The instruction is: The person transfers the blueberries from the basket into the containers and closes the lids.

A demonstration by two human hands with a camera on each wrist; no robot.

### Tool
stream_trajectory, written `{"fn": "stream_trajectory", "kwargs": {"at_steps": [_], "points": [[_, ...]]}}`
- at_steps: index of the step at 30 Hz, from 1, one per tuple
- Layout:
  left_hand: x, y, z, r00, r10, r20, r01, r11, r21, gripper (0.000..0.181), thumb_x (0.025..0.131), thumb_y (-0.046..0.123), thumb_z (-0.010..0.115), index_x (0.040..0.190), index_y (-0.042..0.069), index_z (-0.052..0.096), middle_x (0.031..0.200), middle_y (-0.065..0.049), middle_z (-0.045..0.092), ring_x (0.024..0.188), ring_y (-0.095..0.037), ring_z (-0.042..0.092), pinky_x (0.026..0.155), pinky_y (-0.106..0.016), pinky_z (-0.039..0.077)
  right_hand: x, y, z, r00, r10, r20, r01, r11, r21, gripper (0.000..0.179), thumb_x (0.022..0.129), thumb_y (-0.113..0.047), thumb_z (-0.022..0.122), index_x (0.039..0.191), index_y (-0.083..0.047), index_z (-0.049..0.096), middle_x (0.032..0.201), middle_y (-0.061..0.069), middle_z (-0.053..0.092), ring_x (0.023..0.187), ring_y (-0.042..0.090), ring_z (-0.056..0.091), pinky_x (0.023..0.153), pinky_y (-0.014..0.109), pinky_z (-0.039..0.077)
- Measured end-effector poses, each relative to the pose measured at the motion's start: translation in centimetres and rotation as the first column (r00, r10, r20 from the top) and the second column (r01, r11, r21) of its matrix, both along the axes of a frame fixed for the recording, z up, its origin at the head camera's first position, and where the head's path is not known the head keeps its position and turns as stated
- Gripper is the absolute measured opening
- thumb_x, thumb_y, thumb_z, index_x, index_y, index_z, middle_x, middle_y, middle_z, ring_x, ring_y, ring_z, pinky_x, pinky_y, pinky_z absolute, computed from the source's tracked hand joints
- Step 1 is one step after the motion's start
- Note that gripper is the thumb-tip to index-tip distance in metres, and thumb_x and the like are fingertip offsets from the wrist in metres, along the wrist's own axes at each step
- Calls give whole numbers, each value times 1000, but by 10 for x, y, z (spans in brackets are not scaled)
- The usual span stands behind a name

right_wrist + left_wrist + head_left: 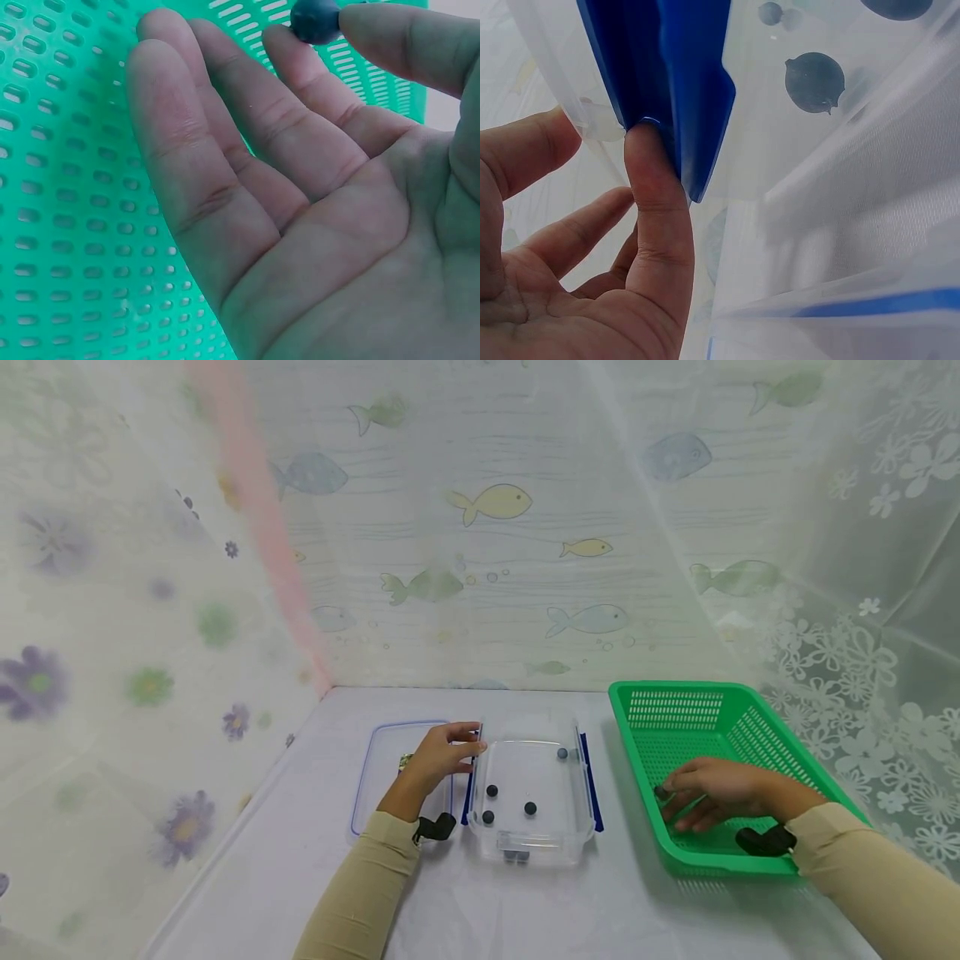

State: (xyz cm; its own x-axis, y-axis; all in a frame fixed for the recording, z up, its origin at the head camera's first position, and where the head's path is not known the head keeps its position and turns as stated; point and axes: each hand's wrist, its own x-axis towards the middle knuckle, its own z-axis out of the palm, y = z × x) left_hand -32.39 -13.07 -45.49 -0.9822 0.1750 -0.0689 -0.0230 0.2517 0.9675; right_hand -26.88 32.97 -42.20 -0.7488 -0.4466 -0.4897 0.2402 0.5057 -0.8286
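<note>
A clear plastic box [536, 777] with blue side latches stands in the middle of the table. Several dark blueberries [530, 808] lie scattered inside it. My left hand [438, 758] grips the box's left side near the rim; in the left wrist view a finger presses up against the blue latch [694, 82]. Over on the right, my right hand [716, 789] is inside the green basket [798, 743], near its left wall. Between thumb and index finger it pinches a single blueberry [315, 20], while the other fingers stay loosely bent over the perforated basket floor.
A clear lid [378, 768] with a blue border lies flat to the left of the box, partly behind my left hand. A small yellow-green patterned piece [405, 762] shows at that hand. Patterned curtains [495, 568] enclose the table's back and sides.
</note>
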Motion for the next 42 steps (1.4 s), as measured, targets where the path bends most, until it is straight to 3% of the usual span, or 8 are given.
{"fn": "stream_trajectory", "kwargs": {"at_steps": [23,42], "points": [[-1,0,-1,1000,-10,5,10,1000,10,57,94,27,79,146,14,60,135,-14,60,114,-28,69,92,-40,63,-5,-3,43,996,63,-69,-67,996,-57,48,110,-30,50,136,9,57,124,23,72,107,38,72,90,51,63],[1,-1,0,1000,-10,-7,10,1000,17,57,95,26,78,146,11,59,136,-16,60,111,-26,69,89,-38,64,-9,-34,68,991,73,-113,-79,996,-50,44,108,-31,57,129,7,61,109,17,72,92,27,71,85,44,63]]}}
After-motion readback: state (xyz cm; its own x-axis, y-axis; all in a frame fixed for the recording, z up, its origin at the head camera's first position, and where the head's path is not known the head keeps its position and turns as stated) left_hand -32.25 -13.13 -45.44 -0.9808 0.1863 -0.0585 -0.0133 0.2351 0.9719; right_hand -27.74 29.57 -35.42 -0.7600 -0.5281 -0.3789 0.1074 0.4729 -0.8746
